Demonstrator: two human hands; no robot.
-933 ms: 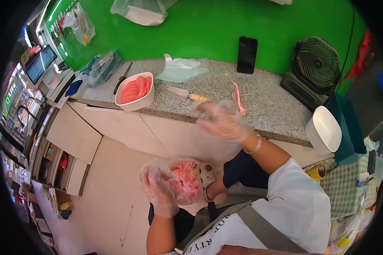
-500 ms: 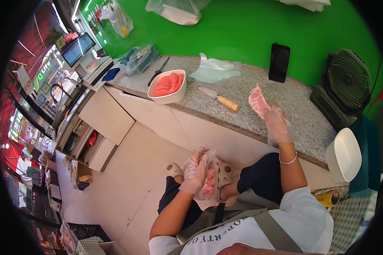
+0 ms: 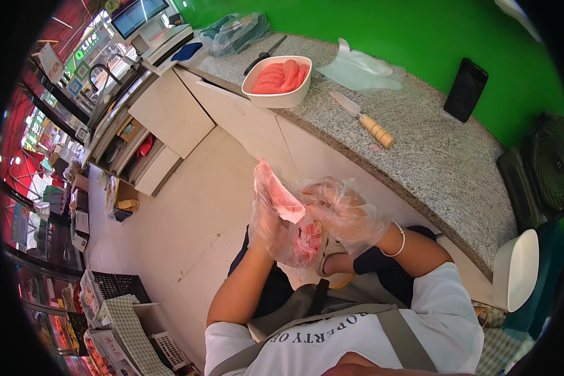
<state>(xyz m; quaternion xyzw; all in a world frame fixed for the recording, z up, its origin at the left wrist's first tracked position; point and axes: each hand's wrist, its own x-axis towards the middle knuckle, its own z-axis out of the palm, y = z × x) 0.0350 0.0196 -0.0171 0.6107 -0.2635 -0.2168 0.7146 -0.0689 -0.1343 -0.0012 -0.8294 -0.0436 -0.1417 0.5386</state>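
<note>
Clear plastic gloves cover both hands. My left hand (image 3: 271, 229) is closed on a pale pink pomelo segment (image 3: 281, 195), which stands up from the fingers with whitish skin on its edge. My right hand (image 3: 344, 210) is curled at the segment's lower right end, fingertips pinched against it; the glove partly hides the grip. Below the hands, between my knees, lies a heap of pink-white peel scraps (image 3: 308, 243). On the counter a white oval tub (image 3: 277, 100) holds several peeled red pomelo segments (image 3: 282, 76).
A wooden-handled knife (image 3: 376, 130) lies on the granite counter (image 3: 432, 156), near a pale plastic sheet (image 3: 363, 70) and a dark-handled knife (image 3: 263, 57). A phone (image 3: 465, 89) leans against the green wall. At right are a black fan (image 3: 542, 169) and a white tub (image 3: 516, 269).
My right hand has come down from above the counter to my left hand. The pomelo segment has passed from the right hand into the left. The view has shifted too.
</note>
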